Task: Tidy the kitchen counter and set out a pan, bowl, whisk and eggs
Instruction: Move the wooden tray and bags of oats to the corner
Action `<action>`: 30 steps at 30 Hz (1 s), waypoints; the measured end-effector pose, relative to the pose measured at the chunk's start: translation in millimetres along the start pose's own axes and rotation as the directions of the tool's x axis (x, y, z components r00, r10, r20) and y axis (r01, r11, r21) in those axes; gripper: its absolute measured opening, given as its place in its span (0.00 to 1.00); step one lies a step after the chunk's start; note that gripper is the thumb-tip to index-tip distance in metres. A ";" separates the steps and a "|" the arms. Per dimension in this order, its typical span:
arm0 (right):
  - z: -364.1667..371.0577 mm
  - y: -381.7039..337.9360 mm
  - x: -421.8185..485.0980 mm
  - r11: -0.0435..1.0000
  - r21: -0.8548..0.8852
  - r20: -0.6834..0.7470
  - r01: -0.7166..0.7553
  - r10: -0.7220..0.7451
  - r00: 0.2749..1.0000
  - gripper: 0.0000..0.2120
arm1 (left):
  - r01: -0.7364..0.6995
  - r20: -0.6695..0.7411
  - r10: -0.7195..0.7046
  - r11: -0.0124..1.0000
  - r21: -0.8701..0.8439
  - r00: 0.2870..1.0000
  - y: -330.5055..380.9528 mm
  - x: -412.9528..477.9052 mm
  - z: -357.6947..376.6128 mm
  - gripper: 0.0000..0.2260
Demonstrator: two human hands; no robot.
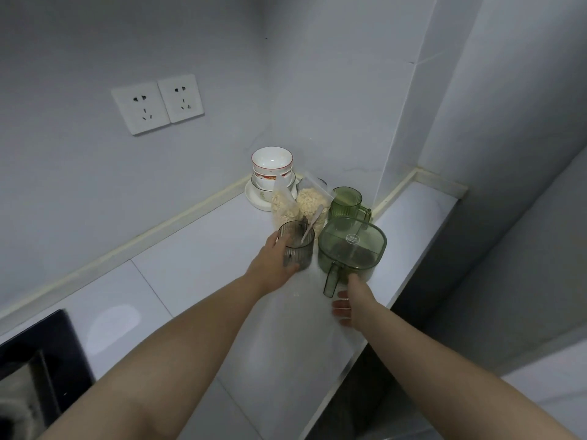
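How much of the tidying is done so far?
Not much. Done: bowls sit stacked in the corner. In hand: the left hand grips the grey cup; the right hand, open, is near the handle of the green jug. Left: oat bags and green mug crowd the counter; no pan, whisk or eggs in view.

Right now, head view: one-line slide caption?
Left hand grips a ribbed grey plastic cup holding a spoon; open right hand is beside the handle of a green translucent lidded container.

Glossy white counter (203,274), ribbed translucent plastic cups (297,246), glazed ceramic bowls (272,160).
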State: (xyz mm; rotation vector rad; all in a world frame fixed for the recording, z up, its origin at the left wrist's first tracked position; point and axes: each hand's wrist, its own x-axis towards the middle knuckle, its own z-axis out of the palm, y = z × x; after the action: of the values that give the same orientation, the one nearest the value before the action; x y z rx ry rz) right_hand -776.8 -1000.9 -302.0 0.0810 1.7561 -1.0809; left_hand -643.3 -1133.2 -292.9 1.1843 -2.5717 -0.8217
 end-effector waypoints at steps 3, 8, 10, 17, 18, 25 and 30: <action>12.0 4.4 -20.6 0.997 -0.082 0.015 -0.006 0.007 1.000 0.17 | -0.014 0.018 0.013 0.999 0.045 1.000 -4.5 -22.8 -6.0 0.32; 53.7 0.6 -53.1 0.967 -0.217 0.062 0.133 -0.123 0.991 0.15 | -0.051 -0.013 0.054 0.986 0.161 0.998 -18.1 -70.0 -30.8 0.30; 72.2 1.9 -69.8 0.932 -0.291 0.097 0.216 -0.196 0.976 0.14 | -0.043 -0.058 0.055 0.980 0.195 0.997 -27.6 -94.5 -45.3 0.28; 130.7 42.6 -120.3 0.632 -0.524 0.277 0.571 -0.508 0.816 0.11 | 0.034 -0.222 0.030 0.960 0.279 0.975 -63.2 -188.6 -92.2 0.25; 140.1 49.2 -131.7 0.569 -0.553 0.299 0.609 -0.547 0.782 0.12 | 0.052 -0.239 0.020 0.954 0.294 0.971 -69.4 -204.4 -97.5 0.25; 212.6 121.2 -220.4 0.280 -0.524 0.539 0.804 -0.622 0.568 0.11 | 0.231 -0.366 -0.109 0.922 0.310 0.924 -110.9 -338.9 -129.9 0.24; 251.7 189.4 -278.9 0.171 -0.463 0.672 0.870 -0.572 0.470 0.11 | 0.349 -0.468 -0.179 0.885 0.308 0.866 -126.9 -447.6 -143.2 0.22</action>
State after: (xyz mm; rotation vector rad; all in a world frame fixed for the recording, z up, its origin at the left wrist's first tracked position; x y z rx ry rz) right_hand -367.7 -947.4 -219.6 -1.6536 1.7496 -0.7379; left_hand -210.1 -923.1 -221.2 1.6496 -2.2758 -0.0554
